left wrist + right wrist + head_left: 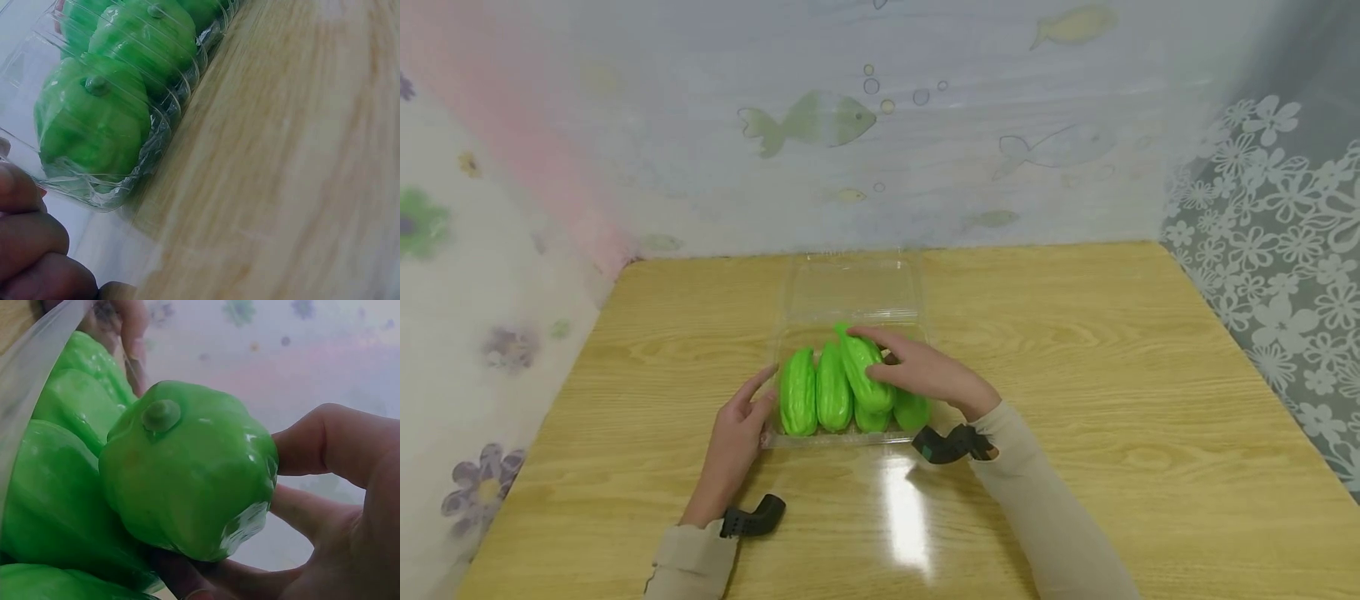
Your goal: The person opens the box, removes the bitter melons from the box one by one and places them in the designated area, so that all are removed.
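Observation:
A clear plastic box [842, 441] holds several bright green ridged vegetable-shaped pieces [798, 393], side by side. My right hand [932, 372] grips one green piece [867, 371], which lies slanted on top of the others; in the right wrist view its rounded end [187, 469] faces the camera, with the thumb and fingers [312, 447] around it. At the box's left side, my left hand [737, 433] holds the wall; the left wrist view shows its curled fingers [34, 244] by the clear corner [103, 200].
The transparent lid [853, 287] lies folded back behind the box. Around it stretches the wood-grain table [1075, 358]. A wall covering with fish drawings [827, 119] rises at the table's back edge, and flowered coverings flank both sides.

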Demonstrator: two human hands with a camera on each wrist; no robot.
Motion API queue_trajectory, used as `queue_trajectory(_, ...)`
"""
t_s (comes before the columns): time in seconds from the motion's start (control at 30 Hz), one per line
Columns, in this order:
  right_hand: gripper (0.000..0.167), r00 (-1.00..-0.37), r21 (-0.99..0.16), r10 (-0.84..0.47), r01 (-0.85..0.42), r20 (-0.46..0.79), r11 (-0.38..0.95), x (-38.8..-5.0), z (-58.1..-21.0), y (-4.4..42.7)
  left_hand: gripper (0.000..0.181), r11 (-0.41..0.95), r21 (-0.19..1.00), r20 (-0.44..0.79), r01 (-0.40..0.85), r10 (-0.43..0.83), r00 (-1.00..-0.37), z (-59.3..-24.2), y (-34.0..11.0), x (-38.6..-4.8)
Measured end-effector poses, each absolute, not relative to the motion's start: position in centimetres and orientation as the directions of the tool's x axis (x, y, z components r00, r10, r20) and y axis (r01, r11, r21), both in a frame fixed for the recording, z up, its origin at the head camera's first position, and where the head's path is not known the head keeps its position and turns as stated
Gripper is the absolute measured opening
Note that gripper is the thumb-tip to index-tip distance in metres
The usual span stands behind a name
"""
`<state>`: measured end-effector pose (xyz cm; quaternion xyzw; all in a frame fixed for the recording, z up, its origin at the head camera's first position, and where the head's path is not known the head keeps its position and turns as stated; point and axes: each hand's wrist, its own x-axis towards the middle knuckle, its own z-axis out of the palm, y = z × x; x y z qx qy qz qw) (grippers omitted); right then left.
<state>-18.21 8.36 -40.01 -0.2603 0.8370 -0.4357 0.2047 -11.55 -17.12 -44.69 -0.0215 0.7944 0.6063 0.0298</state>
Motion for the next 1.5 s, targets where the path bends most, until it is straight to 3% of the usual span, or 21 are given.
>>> queue_trajectory(0.3, 0.053, -0.786, -0.849, -0.604, -0.223, -0.134, 0.479, -16.9, -36.8, 8.6, 0.037, 0.255, 0.964, -0.082, -0.079, 0.001, -0.997, -44.7, -17.2, -11.5)
queue_trajectory(0.53, 0.053, -0.807, -0.846, -0.582, -0.24, -0.099, 0.477, -18.6, -39.6, 10.0, 0.037, 0.256, 0.962, -0.098, -0.095, 0.0, -0.995, -45.3, -17.3, -11.8)
queue_trajectory(0.8, 0.052, -0.831, -0.872, -0.546, -0.188, -0.104, 0.453, -19.2, -39.3, 11.8, 0.037, 0.26, 0.962, -0.082, -0.081, -0.006, -0.997, -47.5, -18.0, -12.3)
queue_trajectory(1.5, 0.052, -0.891, -0.908, -0.443, -0.105, -0.095, 0.405, -19.9, -39.2, 13.3, 0.041, 0.279, 0.959, -0.061, -0.051, 0.027, -0.998, -47.4, -18.2, -12.4)
